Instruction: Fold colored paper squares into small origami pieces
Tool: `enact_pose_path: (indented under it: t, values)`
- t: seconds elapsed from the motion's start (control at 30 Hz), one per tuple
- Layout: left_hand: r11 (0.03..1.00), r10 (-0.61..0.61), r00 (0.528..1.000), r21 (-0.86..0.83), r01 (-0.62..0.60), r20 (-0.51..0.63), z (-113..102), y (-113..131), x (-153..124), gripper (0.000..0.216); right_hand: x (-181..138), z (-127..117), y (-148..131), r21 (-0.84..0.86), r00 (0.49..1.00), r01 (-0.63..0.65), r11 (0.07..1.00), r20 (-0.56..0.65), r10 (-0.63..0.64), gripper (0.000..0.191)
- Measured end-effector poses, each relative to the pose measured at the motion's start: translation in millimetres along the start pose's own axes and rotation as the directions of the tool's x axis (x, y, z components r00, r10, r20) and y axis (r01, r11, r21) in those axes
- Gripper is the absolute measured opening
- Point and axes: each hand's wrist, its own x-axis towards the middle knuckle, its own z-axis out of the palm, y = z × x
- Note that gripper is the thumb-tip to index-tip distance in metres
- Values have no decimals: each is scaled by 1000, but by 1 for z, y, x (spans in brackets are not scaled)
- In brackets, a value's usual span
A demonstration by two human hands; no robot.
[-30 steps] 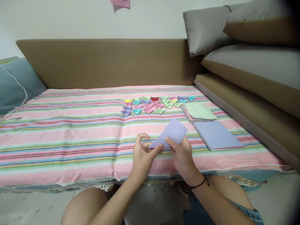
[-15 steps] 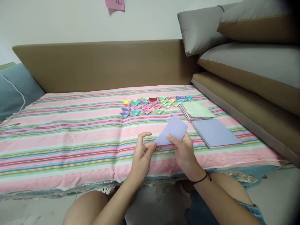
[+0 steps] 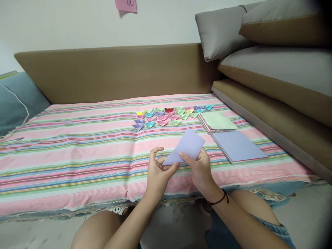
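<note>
A folded piece of light purple paper (image 3: 185,145) is held up in front of me, tilted, above the striped cloth. My right hand (image 3: 201,169) pinches it at the lower right, thumb on the face and fingers behind. At its lower left corner, my left hand (image 3: 159,169) has the thumb along the bottom edge and fingers partly behind the paper. The left index finger is raised and bent, off the sheet. Beyond the hands, several small folded paper boats (image 3: 163,117) in many colours stand in rows.
Right of the hands lie a stack of purple paper (image 3: 238,147) and a stack with pale green paper on top (image 3: 220,121). A striped cloth (image 3: 64,152) covers the seat. Grey and brown cushions (image 3: 280,69) are piled at the right, and a brown backrest (image 3: 116,72) stands behind.
The purple paper has shifted slightly left and down with my right hand. My left thumb has slid right along its lower edge. The boats and stacks stay put.
</note>
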Motion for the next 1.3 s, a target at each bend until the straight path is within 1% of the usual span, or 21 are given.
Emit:
enact_pose_path:
  t: [0.13,0.23,0.33,0.43,0.6,0.7,0.77,0.83,0.9,0.93,1.0,1.07,1.17,1.3]
  values:
    - [999,-28,999,-46,28,-14,-2,0,0,57,-1,0,-2,6,1000,-13,1000,24,13,41]
    - [995,-35,998,-94,29,-56,-4,-1,2,57,2,-1,-3,-7,1000,-23,1000,22,23,37]
    - [989,-19,993,-147,2,-115,-9,0,5,55,7,-5,-4,5,1000,-11,1000,-1,12,36]
    - [985,10,992,-167,-31,-128,-15,3,8,54,11,-8,-4,37,1000,-5,999,-10,6,37]
    - [982,14,997,-188,-29,-82,-18,5,7,51,11,-9,-5,54,1000,-9,998,-21,10,38]
    - [983,17,999,-183,-22,-32,-18,5,6,50,11,-8,-5,40,1000,-1,999,-23,2,40]
    - [990,18,999,-143,-14,32,-20,7,6,49,12,-9,-6,17,1000,11,1000,-25,-11,42]
    - [998,12,992,-61,-4,129,-22,10,6,50,14,-11,-9,-19,999,31,999,-16,-32,44]
    - [1000,7,978,23,-12,210,-23,13,6,54,15,-13,-12,-66,999,46,997,22,-45,46]
    - [999,5,972,46,-16,234,-24,14,6,55,15,-14,-13,-89,998,48,995,55,-43,48]
    - [998,-3,973,61,-11,231,-24,15,7,56,15,-14,-15,-126,992,39,991,126,-23,51]
    - [997,-28,981,82,12,190,-23,14,7,56,13,-14,-16,-142,984,25,990,177,1,54]
    - [989,-47,989,143,26,143,-23,13,8,57,12,-12,-16,-137,979,15,990,203,13,57]
    - [984,-78,980,171,46,184,-24,10,9,57,11,-11,-14,-143,975,1,990,218,30,59]
